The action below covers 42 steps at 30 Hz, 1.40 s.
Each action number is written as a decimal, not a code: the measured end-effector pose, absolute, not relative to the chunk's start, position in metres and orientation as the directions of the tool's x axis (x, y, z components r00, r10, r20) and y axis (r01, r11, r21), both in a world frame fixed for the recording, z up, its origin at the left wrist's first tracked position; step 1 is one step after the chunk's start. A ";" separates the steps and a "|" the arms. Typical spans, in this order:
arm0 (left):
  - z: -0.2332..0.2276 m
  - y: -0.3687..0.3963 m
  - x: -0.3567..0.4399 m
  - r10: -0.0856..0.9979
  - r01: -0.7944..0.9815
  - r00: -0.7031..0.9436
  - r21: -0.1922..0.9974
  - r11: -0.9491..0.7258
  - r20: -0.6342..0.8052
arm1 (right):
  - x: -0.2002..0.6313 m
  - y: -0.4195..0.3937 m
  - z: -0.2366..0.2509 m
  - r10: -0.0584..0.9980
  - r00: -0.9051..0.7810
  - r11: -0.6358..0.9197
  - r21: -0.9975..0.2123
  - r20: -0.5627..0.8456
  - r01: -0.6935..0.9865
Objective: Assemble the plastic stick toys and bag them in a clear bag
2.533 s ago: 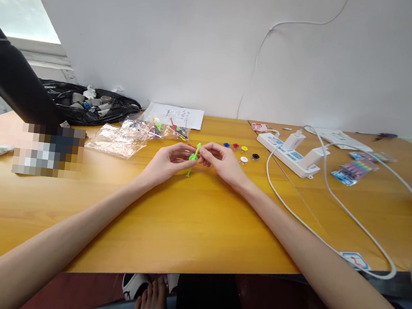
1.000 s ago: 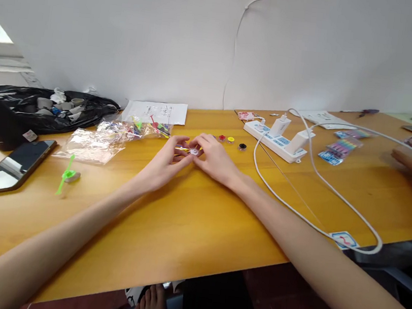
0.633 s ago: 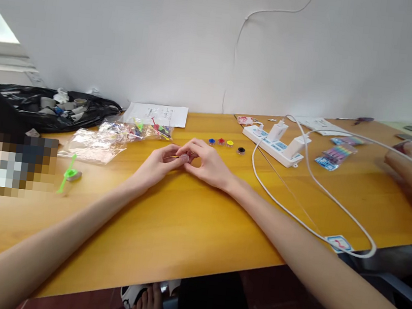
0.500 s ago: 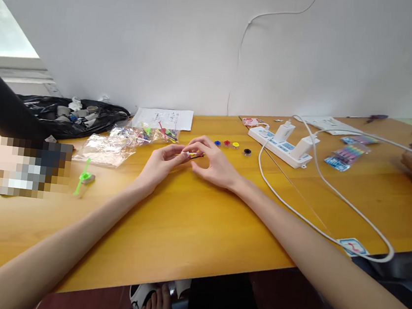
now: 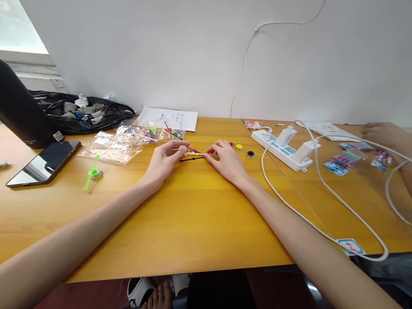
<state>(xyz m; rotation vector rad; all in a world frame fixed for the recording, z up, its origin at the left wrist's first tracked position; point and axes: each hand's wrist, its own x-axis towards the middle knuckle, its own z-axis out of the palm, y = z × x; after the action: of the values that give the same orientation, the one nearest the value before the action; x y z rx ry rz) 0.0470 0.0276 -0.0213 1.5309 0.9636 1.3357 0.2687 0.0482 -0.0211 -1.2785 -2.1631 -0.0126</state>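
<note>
My left hand [image 5: 160, 164] is closed, pinching a small round white piece [image 5: 182, 149] between thumb and fingers. Thin plastic sticks lie on the table between my hands: a black stick [image 5: 192, 159] in front, with a yellow stick [image 5: 195, 154] and a reddish one just behind. My right hand [image 5: 225, 161] rests low over the table, fingers bent together, its fingertips at the right ends of these sticks; whether it grips one is hard to see. Beyond it are a yellow disc [image 5: 239, 147], a black disc [image 5: 250, 154] and a partly hidden red one.
Left of my arms are a green propeller piece [image 5: 93, 173], a phone [image 5: 44, 163], a black bottle [image 5: 15, 98] and clear plastic bags [image 5: 112, 148]. A white power strip [image 5: 281, 150] with looping cables lies right. Another person's hand [image 5: 385, 133] rests beyond colourful packets [image 5: 345, 159].
My hands have drawn apart, uncovering the sticks, and the white piece shows more clearly in my left hand. The other person's hand has moved back toward the wall. My view has shifted slightly.
</note>
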 end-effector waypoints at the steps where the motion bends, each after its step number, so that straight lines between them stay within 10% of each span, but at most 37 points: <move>1: -0.022 0.028 0.046 0.937 0.014 0.134 0.945 -0.326 0.322 | 0.269 0.048 -0.021 0.786 -0.347 0.539 -0.293 0.511 0.790; 18: -0.028 0.035 0.046 0.932 -0.186 0.012 0.916 -0.355 0.363 | 0.272 0.056 -0.023 0.841 -0.176 0.492 -0.588 0.511 0.642; 28: -0.020 0.031 0.050 0.967 -0.262 0.158 0.953 -0.153 0.199 | 0.271 0.059 -0.017 0.921 0.002 0.383 -0.904 0.390 0.189; 42: -0.016 0.025 0.047 0.918 -0.024 0.299 0.964 -0.267 0.261 | 0.263 0.042 -0.011 0.877 -0.246 0.477 -0.810 0.413 0.340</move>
<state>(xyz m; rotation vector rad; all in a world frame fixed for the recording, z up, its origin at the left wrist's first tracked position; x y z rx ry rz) 0.0468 0.0245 -0.0158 1.5447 0.8511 1.1570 0.2630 0.0415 -0.0115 -1.0286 -1.8065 0.7340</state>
